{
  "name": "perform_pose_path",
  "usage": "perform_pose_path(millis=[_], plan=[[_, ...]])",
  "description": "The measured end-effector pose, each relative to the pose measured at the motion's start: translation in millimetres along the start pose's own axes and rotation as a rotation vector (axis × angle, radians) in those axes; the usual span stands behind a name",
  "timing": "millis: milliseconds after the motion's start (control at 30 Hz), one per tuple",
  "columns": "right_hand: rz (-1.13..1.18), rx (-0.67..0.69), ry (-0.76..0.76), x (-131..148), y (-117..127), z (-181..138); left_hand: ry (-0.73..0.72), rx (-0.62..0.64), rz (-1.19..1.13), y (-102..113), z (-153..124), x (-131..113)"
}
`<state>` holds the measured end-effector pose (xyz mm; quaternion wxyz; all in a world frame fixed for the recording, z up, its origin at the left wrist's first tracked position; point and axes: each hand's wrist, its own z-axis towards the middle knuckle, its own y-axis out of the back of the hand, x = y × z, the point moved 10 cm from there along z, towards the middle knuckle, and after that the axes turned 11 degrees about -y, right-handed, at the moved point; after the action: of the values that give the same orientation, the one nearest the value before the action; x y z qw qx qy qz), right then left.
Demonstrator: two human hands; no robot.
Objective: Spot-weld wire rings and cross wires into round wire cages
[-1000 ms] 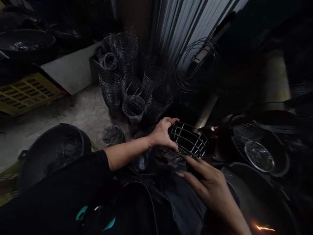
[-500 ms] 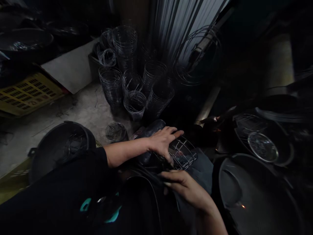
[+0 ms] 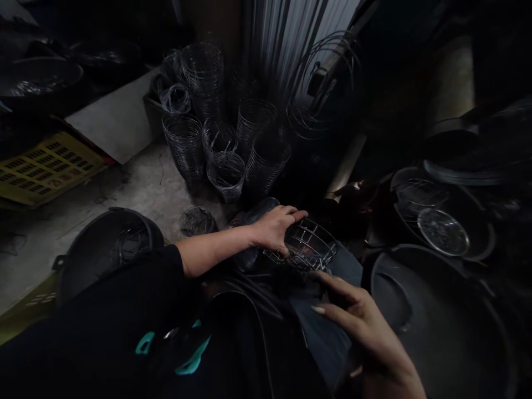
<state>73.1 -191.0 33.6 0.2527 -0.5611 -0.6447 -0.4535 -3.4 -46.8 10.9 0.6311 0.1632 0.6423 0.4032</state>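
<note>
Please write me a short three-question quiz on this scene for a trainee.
1. True or false: the left hand rests on the wire basket.
2. What stands on the concrete floor behind the basket? A) stacks of wire rings B) cardboard boxes C) paint tins
3. Fill in: the right hand holds ____.

Key: 1 true; 2 A; 3 nothing, its fingers are spread near the basket.

Stacked wire cylinders (image 3: 226,144), yellow crate (image 3: 44,169), black basin (image 3: 108,249)
</note>
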Motion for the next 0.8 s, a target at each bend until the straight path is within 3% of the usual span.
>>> perform_pose_path(millis=[100, 267, 400, 600, 800], plan=[[-0.065, 0.027, 0.027, 14, -2, 14, -0.003, -0.006, 0.037, 5, 1, -5], [-0.189, -0.102, 0.084, 24, 9, 38, 0.032, 0.009, 0.088, 13, 0, -11], [-0.259, -0.184, 0.171, 40, 15, 20, 0.043, -0.034, 0.042, 18, 5, -6], [-0.203, 0.105, 0.193, 52, -18, -9, 0.107, -0.153, 0.037, 25, 18, 10], [-0.076, 0.182, 0.153, 45, -42, 24, 0.105, -0.181, 0.018, 26, 20, -6]])
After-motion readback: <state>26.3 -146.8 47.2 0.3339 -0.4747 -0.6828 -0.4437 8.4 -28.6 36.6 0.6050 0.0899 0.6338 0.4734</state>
